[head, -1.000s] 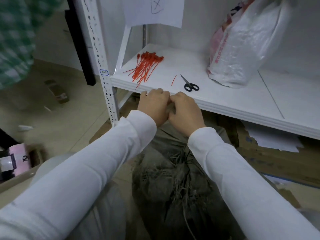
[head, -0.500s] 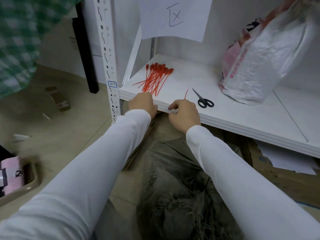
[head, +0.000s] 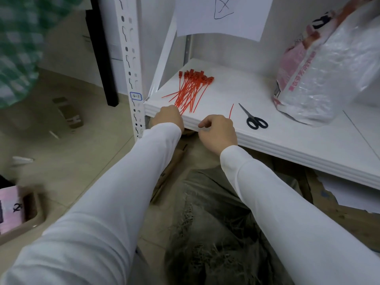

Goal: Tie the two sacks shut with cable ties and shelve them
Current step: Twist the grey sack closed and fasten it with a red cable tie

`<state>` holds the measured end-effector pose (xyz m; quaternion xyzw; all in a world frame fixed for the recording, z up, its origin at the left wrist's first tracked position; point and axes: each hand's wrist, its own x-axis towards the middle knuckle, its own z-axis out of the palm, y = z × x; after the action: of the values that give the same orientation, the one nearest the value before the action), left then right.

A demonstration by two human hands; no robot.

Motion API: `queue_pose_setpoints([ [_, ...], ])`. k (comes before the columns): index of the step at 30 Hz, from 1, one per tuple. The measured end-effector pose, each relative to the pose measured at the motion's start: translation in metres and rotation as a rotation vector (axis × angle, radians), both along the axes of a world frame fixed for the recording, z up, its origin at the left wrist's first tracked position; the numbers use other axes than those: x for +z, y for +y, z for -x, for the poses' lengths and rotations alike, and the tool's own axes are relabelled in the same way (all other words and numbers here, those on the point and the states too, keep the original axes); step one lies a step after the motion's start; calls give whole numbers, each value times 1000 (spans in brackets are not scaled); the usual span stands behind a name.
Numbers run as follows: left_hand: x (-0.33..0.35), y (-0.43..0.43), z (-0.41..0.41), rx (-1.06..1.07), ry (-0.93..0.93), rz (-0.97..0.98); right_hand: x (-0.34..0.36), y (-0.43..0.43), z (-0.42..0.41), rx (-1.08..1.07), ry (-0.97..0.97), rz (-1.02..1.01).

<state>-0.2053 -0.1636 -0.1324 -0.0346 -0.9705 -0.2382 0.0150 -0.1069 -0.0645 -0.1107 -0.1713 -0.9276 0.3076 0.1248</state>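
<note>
A bundle of red cable ties (head: 192,89) lies on the white shelf (head: 287,145) near its left front corner. My left hand (head: 168,118) rests at the near tips of the ties, and its fingertips are hidden behind the knuckles. My right hand (head: 218,130) sits at the shelf's front edge with its fingers loosely curled and nothing in them. One sack (head: 329,79), white with pink print, stands on the shelf at the right. The other sack (head: 216,233), grey and full of dry stalks, stands open on the floor below my arms.
Black scissors (head: 255,120) and a single red tie (head: 231,111) lie on the shelf just beyond my right hand. The perforated rack post (head: 131,68) rises at the left. Cardboard and paper (head: 349,198) lie under the shelf. A box (head: 18,212) sits on the floor at far left.
Both hands let go of the grey sack's mouth and rose to the shelf edge. The left hand moved onto the tips of the cable ties. The sack's mouth has fallen open.
</note>
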Motion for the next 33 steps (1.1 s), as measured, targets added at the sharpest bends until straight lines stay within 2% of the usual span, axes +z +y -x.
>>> queue_pose_setpoints([
  [9, 33, 7, -19, -3, 8, -452, 3, 8, 0, -52, 33, 161],
  [14, 47, 15, -45, 0, 67, -547, 10, 14, -9, -64, 40, 177],
  [33, 81, -2, -148, 92, 104, -902, 37, 39, -71, -69, 137, 350],
])
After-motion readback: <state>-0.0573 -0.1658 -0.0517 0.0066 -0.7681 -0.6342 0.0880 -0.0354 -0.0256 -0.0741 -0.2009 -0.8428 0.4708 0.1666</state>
